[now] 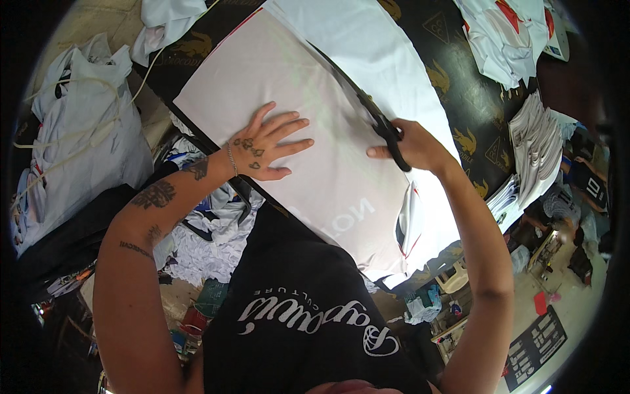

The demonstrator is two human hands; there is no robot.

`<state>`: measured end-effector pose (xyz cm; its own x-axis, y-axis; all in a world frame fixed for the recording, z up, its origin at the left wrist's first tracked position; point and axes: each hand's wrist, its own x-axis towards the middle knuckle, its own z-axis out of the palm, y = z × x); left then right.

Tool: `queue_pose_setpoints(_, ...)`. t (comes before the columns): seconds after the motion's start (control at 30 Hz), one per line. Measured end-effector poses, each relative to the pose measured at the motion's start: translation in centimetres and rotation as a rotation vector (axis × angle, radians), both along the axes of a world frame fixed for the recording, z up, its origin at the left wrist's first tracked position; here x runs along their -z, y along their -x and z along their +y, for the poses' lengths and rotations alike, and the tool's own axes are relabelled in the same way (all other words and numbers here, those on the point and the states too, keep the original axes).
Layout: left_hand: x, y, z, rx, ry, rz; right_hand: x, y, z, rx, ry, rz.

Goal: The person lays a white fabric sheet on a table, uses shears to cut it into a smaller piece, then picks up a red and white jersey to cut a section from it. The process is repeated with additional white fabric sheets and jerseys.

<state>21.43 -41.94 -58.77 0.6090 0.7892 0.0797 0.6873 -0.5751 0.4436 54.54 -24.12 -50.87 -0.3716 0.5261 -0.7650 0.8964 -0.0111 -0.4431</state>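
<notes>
A pale pinkish sheet [289, 111] lies flat on white fabric [374, 52] spread over a dark printed table [459, 98]. My left hand [266, 144] rests flat on the sheet with its fingers spread, pressing it down. My right hand [410, 146] grips the black handles of large scissors [367, 111], whose long blades run up along the sheet's right edge, between the sheet and the white fabric.
A stack of folded white garments [535, 154] sits at the table's right edge. More white clothes [502, 36] lie at the top right. A white bag with cord [79, 131] and heaped fabric scraps [203, 243] are on the left. Another person [581, 177] is at the far right.
</notes>
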Motion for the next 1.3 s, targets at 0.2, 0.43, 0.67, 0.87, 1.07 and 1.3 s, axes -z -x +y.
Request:
queue_pose_setpoints(0.2, -0.1, 0.1, 0.0, -0.021, 0.000, -0.009, -0.4, 3.0, 2.0, -0.047, 0.047, -0.037)
queue_pose_setpoints(0.43, 0.0, 0.2, 0.1, -0.020, 0.001, -0.034, 0.5, 6.7, 3.1, -0.057, 0.007, -0.016)
queue_pose_setpoints(0.67, 0.2, 0.4, 0.0, -0.032, -0.030, -0.046, -1.1, 11.6, 5.2, -0.177, 0.090, -0.014)
queue_pose_setpoints(0.87, -0.3, 0.4, 0.0, -0.024, 0.003, -0.056, 1.1, 13.9, 7.0, -0.206, -0.064, -0.075)
queue_pose_setpoints(1.07, -0.7, 0.4, -0.2, -0.080, -0.018, -0.188, 0.6, 7.7, 1.6, 0.001, -0.202, 0.036)
queue_pose_setpoints(1.3, -0.8, 2.9, 2.7, -0.367, 0.123, -0.346, -1.2, -9.3, -28.9, 0.503, -0.166, 0.306)
